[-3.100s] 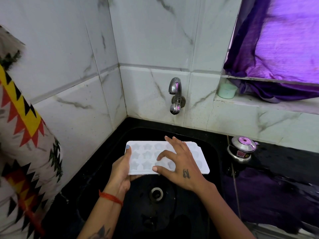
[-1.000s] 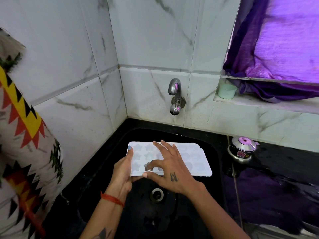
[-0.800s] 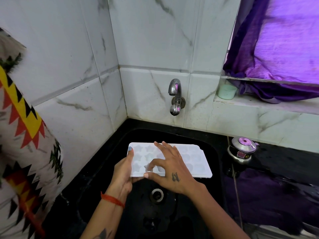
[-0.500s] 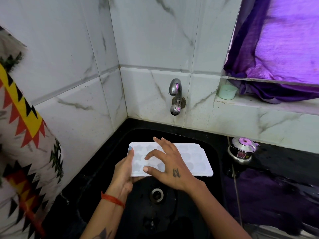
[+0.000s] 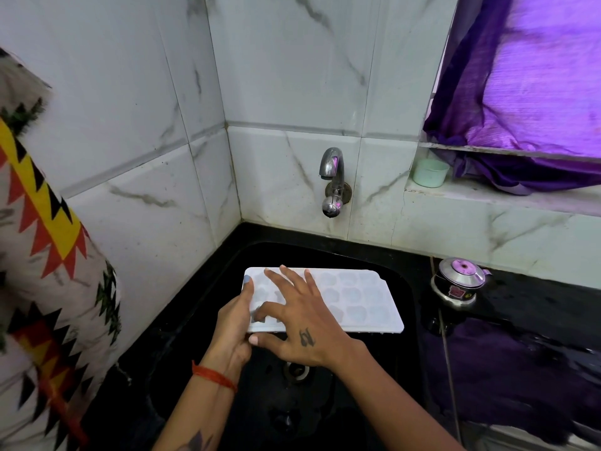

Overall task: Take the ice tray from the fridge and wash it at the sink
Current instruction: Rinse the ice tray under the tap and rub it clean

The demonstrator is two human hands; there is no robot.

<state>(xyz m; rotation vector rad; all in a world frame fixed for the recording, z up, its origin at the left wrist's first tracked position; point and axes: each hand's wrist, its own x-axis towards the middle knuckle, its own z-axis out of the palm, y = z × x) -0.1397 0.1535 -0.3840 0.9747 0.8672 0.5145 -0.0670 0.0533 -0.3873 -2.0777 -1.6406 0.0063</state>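
The black sink sits in the desk's corner, the tap at 12 o'clock. The white ice tray is held over the basin — left hand gripping its 9 o'clock edge, right hand spread flat on top.

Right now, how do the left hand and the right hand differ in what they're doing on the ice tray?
The left hand grips the ice tray by its left end, thumb on top; the right hand lies over the moulds, fingers spread, one fingertip pressed into a cavity. The left wrist wears a red thread; the right hand has a small tattoo. Both touch the tray over the black sink.
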